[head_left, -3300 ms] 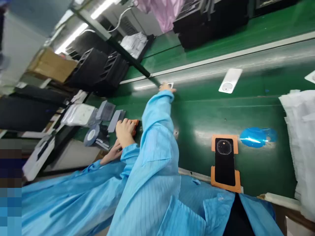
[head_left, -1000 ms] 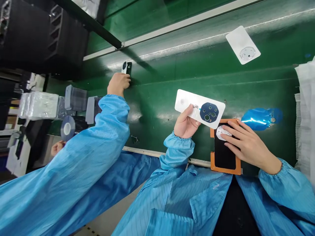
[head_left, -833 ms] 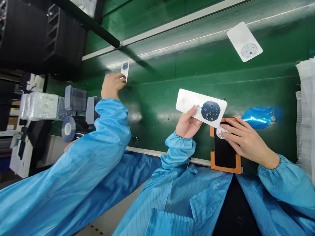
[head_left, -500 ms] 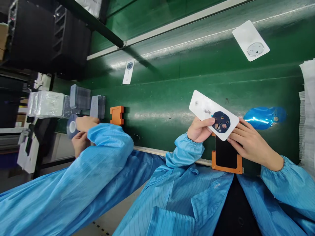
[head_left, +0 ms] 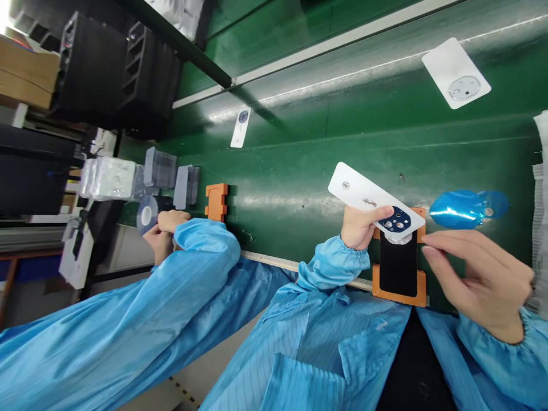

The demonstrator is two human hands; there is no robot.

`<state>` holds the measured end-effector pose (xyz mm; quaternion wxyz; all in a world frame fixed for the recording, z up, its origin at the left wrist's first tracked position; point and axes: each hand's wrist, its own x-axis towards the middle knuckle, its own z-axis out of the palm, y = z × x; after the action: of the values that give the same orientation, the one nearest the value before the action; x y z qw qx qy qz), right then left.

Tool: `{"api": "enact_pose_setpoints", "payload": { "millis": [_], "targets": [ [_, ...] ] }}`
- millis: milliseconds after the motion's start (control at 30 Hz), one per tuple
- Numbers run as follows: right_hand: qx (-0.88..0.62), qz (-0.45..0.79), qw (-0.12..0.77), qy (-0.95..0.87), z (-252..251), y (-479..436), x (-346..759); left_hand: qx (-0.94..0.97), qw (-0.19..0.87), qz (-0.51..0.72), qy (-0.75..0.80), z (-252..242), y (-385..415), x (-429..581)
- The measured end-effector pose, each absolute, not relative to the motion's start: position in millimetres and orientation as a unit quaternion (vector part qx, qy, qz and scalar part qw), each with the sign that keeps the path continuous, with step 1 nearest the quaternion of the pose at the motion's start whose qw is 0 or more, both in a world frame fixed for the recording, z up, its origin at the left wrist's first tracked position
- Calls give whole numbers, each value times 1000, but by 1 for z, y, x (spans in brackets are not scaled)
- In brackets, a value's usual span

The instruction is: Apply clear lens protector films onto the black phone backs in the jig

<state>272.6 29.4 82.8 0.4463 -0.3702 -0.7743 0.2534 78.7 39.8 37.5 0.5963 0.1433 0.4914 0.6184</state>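
Note:
My left hand (head_left: 361, 226) is closed on the lower edge of a long white card (head_left: 357, 191). The card carries a round dark-blue piece with holes (head_left: 400, 220) at its right end. That end hovers over the top of a black panel (head_left: 397, 265) seated in an orange jig (head_left: 422, 285) at the near edge of the green belt (head_left: 299, 165). My right hand (head_left: 479, 274) floats to the right of the jig, fingers stretched out and apart, touching nothing that I can see.
A crumpled blue film (head_left: 466, 205) lies right of the jig. White cards (head_left: 456, 71) (head_left: 240, 127) lie farther up the belt. A co-worker's hands (head_left: 165, 228) are at a tape roll (head_left: 145, 214), beside a second orange jig (head_left: 216, 201). Black trays (head_left: 115, 74) stand top left.
My right hand has lifted off the black panel and drawn back to the right. The white card has tipped down over the jig. The co-worker left a card on the belt and pulled the arm back.

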Motion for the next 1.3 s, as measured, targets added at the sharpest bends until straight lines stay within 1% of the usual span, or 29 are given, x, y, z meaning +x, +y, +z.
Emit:
{"api": "enact_pose_setpoints", "payload": {
  "millis": [100, 167, 233, 300, 400, 567, 833, 1033, 1300],
  "targets": [
    [-395, 176, 404, -806, 77, 32, 258, 177, 542, 627, 531, 34, 35, 87],
    [-422, 139, 396, -804, 72, 36, 251, 210, 523, 618, 548, 33, 29, 93],
    [-444, 128, 397, -793, 69, 40, 248, 233, 518, 622, 539, 33, 23, 98],
    [-457, 126, 407, -781, 68, 41, 247, 250, 512, 632, 525, 34, 17, 103],
    [-470, 120, 418, -768, 67, 42, 246, 309, 506, 616, 518, 33, 12, 107],
    [-479, 117, 441, -750, 65, 40, 245, 403, 460, 595, 521, 30, 11, 108],
    [-483, 129, 446, -743, 67, 39, 244, 406, 430, 606, 533, 31, 11, 110],
    [-484, 135, 440, -744, 68, 40, 243, 453, 409, 593, 525, 28, 11, 108],
    [-486, 143, 454, -733, 67, 43, 241, 552, 358, 617, 433, 31, 12, 110]
  ]
}}
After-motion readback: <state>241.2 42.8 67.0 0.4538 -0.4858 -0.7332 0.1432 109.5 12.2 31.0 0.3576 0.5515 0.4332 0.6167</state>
